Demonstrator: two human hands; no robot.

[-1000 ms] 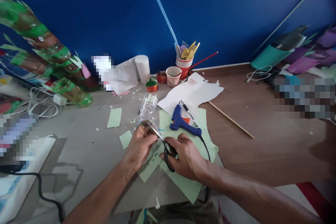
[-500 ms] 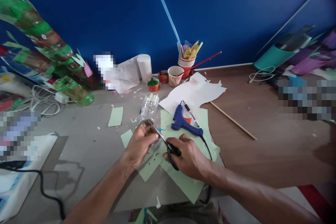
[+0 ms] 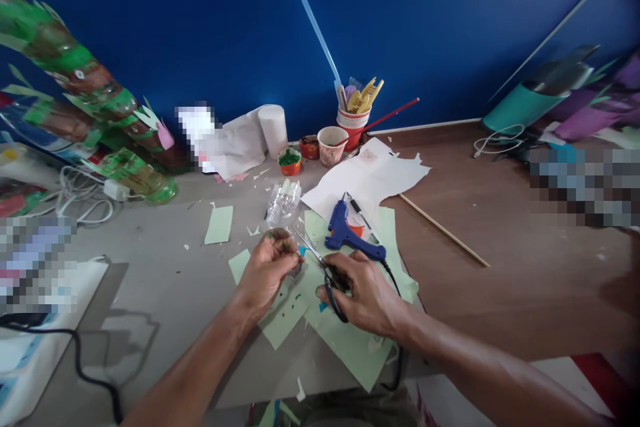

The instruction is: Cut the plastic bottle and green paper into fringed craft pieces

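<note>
My right hand [image 3: 357, 287] is closed around the black handles of a pair of scissors [image 3: 316, 255], whose blades point up and left toward my other hand. My left hand [image 3: 270, 267] is pinched, its fingertips stained green. Whatever lies between those fingertips is too small to make out. A scrap of blue [image 3: 302, 250] shows beside the left fingertips. Beneath both hands are sheets of light green paper [image 3: 357, 353]. Just beyond the right hand lies a blue glue gun [image 3: 345, 230], close to a black pen [image 3: 364, 217].
Behind stand a pot of green paint [image 3: 290, 161], a paper cup [image 3: 332, 147] and stacked cups with plastic cutlery [image 3: 354, 123]. A wooden stick [image 3: 445, 230] lies to the right. At left leans a painted bottle trunk [image 3: 95, 80], with white cables [image 3: 67, 190] nearby.
The scissors have drawn back slightly to the right, away from my left fingertips, and my right hand has shifted right with them. My left hand has barely moved.
</note>
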